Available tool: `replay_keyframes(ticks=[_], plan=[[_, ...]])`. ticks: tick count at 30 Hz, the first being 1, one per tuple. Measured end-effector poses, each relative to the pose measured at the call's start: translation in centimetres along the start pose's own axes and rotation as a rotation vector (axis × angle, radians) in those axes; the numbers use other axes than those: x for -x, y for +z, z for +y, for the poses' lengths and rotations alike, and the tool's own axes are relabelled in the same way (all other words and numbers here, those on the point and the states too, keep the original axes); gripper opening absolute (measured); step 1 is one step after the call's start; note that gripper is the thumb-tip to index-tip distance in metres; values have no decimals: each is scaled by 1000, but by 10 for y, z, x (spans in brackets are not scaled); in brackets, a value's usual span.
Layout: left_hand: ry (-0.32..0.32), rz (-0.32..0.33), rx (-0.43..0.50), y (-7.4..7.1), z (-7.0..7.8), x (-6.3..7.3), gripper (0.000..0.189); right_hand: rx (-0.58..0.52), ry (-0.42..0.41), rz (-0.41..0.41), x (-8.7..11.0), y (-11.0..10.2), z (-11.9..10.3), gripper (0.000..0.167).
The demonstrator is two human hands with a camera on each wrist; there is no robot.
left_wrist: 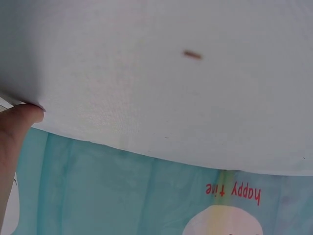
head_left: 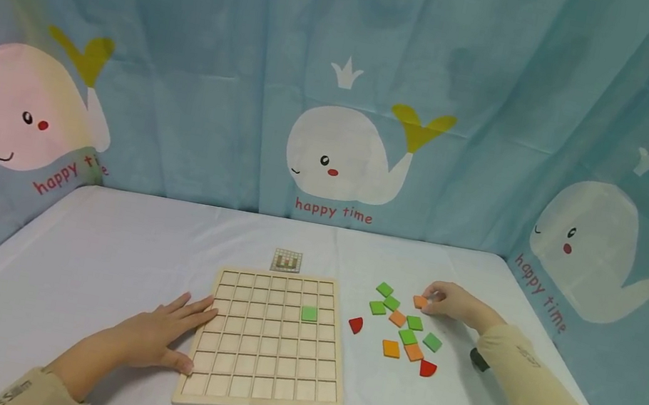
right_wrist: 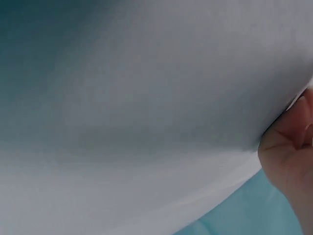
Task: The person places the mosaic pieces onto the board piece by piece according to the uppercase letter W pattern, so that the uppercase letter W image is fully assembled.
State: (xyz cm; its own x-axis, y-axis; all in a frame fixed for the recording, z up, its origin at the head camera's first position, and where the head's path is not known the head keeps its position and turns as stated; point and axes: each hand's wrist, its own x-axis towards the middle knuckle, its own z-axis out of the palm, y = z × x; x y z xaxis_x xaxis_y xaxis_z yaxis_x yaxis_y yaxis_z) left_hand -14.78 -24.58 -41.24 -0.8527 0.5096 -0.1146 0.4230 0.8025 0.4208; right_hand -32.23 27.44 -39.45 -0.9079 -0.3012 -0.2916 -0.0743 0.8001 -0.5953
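A light wooden grid board (head_left: 256, 404) lies on the table with one green square tile (head_left: 309, 313) in a cell toward its upper right. My left hand (head_left: 154, 335) rests along the board's left edge, fingers spread and thumb near the lower left. To the right of the board, my right hand (head_left: 453, 303) pinches an orange square tile (head_left: 420, 302) at the far side of a loose group of tiles. Only part of each hand shows in the wrist views, and the tile is hidden in the right one.
Green tiles (head_left: 407, 336), orange tiles (head_left: 391, 349) and two red quarter-round pieces (head_left: 428, 369) lie scattered right of the board. A small pattern card (head_left: 286, 261) lies behind it. Something black (head_left: 479, 360) shows beside the right sleeve. Whale-printed curtains (head_left: 211, 103) surround the white table (head_left: 115, 245).
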Motion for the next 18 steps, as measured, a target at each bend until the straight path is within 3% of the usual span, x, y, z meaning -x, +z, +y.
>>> replay_keyframes(ticks=[6, 18], plan=[[-3, 4, -4, 0, 1, 2, 97, -33, -16, -1, 7, -1, 1, 23], [2, 6, -21, -2, 2, 2, 96, -161, 36, 11, 27, -3, -19, 28]])
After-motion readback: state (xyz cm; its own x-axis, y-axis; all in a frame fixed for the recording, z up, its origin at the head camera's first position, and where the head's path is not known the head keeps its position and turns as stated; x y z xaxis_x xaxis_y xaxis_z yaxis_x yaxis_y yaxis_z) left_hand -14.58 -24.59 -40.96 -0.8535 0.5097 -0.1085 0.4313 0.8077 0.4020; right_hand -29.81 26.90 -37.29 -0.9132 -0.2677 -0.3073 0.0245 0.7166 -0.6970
